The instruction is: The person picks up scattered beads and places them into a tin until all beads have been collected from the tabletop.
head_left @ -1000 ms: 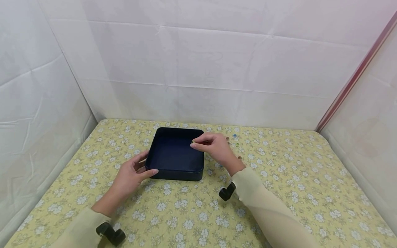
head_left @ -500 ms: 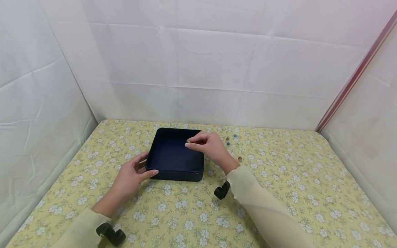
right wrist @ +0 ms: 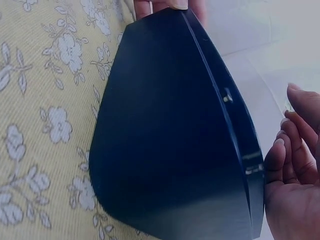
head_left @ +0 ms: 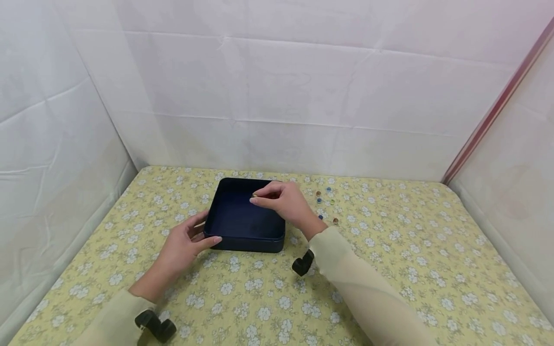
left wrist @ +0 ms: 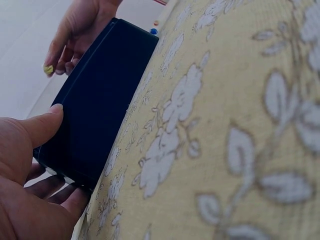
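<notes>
Left hand (head_left: 182,241) and right hand (head_left: 286,202) at dark tray (head_left: 242,216); yellow piece (left wrist: 48,69) pinched in right fingertips.
Tray corner gripped by left thumb and fingers; yellow piece held above tray. Small coloured pieces (head_left: 319,200) scattered on floral cloth (head_left: 407,269), right of right hand.

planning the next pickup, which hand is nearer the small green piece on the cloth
Right. The right hand is over the tray, left of the green piece; the left hand is farther left, holding the tray's near-left corner.

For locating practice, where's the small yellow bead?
In the head view, just left of centre, the right hand pinches the bead over the dark blue square box.
</notes>
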Tool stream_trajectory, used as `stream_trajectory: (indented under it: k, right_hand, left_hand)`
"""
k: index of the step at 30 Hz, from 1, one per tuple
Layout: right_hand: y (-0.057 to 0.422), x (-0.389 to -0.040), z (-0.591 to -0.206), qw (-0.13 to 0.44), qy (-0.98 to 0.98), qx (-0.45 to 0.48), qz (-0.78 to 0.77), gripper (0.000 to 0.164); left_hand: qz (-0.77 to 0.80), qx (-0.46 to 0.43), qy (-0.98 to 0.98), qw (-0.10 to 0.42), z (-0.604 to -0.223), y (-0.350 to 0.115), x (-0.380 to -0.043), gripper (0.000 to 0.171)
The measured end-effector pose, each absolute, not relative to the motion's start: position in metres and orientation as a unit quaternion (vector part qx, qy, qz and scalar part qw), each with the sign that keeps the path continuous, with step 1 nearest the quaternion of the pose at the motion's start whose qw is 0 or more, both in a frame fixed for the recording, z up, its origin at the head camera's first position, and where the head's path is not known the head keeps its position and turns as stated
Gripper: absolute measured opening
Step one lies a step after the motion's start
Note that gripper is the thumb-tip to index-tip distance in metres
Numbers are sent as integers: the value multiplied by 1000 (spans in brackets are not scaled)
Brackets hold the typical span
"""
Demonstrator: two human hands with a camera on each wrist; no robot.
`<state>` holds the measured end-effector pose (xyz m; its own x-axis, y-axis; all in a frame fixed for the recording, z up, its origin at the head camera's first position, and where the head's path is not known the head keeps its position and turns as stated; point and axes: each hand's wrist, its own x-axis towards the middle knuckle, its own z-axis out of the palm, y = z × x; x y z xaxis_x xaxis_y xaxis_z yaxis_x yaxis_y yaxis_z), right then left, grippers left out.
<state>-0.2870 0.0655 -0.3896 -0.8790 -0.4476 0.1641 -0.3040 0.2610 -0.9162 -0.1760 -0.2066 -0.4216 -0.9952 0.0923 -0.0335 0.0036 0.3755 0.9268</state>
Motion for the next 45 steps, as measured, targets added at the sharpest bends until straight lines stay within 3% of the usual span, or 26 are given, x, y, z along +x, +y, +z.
stream_trajectory:
  k: [45]
  right_hand:
    - [19, -298, -392, 98, 846, -207, -482, 21]
  left_hand:
    - [546, 26, 836, 46, -421, -207, -177, 83]
